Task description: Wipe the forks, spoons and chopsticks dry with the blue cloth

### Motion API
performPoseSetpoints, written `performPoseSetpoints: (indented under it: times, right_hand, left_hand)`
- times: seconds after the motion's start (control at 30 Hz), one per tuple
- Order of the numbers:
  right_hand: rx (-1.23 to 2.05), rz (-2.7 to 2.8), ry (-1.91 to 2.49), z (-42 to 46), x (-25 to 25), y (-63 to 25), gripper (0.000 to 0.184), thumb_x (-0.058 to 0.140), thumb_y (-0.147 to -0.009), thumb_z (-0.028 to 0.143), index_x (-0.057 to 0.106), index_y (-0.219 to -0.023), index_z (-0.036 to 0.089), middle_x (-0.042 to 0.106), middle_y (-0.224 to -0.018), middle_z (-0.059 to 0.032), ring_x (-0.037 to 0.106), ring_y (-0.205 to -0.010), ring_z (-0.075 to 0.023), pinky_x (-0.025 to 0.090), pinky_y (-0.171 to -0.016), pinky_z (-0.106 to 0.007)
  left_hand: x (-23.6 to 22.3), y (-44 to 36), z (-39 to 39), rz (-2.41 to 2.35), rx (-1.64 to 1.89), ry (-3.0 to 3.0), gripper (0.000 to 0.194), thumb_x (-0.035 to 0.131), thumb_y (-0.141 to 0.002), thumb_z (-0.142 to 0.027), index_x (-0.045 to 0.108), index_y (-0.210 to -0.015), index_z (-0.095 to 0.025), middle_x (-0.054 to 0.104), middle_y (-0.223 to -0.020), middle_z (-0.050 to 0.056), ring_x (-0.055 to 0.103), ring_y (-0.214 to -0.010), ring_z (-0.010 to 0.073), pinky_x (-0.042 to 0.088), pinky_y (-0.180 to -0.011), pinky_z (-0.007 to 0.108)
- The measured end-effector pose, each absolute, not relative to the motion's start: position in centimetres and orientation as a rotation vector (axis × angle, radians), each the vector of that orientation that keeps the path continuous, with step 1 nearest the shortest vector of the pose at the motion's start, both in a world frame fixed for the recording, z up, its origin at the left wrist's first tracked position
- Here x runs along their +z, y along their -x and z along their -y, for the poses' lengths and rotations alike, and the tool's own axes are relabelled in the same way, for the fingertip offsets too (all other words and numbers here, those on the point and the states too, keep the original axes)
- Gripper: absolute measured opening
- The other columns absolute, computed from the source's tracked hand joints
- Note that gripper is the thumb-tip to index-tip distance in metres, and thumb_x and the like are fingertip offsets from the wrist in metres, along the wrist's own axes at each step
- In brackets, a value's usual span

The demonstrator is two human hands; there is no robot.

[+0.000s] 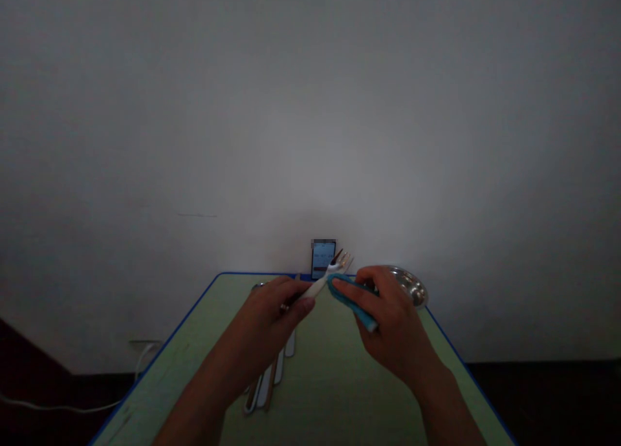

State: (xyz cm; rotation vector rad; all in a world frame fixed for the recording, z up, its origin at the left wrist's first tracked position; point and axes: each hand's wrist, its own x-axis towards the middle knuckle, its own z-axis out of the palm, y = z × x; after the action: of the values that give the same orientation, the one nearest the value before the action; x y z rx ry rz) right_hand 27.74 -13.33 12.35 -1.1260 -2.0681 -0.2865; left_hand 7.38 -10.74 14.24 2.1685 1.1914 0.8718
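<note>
Left hand (262,320) grips white-handled fork (317,286) — right hand (391,320) pinches blue cloth (353,298) against its neck; more cutlery (272,376) lies on the desk (339,388).

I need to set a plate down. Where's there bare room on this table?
The widest bare patch of green tabletop lies right of the cutlery, below the right hand. It's crowded at the far edge, around the phone and held fork.

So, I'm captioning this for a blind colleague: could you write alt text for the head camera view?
A left hand grips a white-handled fork while a right hand presses a blue cloth against it, above a green table. Other cutlery lies beneath them.
</note>
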Motion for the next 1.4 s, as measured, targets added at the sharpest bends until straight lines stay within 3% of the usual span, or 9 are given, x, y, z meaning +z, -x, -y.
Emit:
performPoseSetpoints:
  times: [0.93, 1.4]
  right_hand:
    - [-0.412, 1.959, 1.172, 13.3, 12.5, -28.1, 0.052, 0.052, -0.071, 0.001, 0.057, -0.118, 0.023, 0.047, -0.097, -0.0068, 0.046, -0.086, -0.0182, 0.042, -0.072, -0.034]
    - [-0.365, 1.892, 1.127, 13.2, 12.2, -28.3, 0.056, 0.050, -0.072, 0.002, 0.053, -0.122, 0.025, 0.046, -0.099, -0.0069, 0.046, -0.089, -0.0195, 0.045, -0.074, -0.037]
  left_hand:
    - [13.7, -6.5, 10.6, -1.209, 0.819, -2.302, 0.027, 0.042, -0.089, -0.032, 0.064, -0.098, -0.022, 0.064, -0.090, 0.004, 0.057, -0.083, 0.0172, 0.044, -0.074, 0.029]
    - [13.6, -6.2, 10.6, -1.180, 0.796, -2.297, 0.033, 0.036, -0.091, -0.034, 0.062, -0.108, -0.024, 0.063, -0.097, 0.004, 0.057, -0.092, 0.0189, 0.043, -0.082, 0.030]
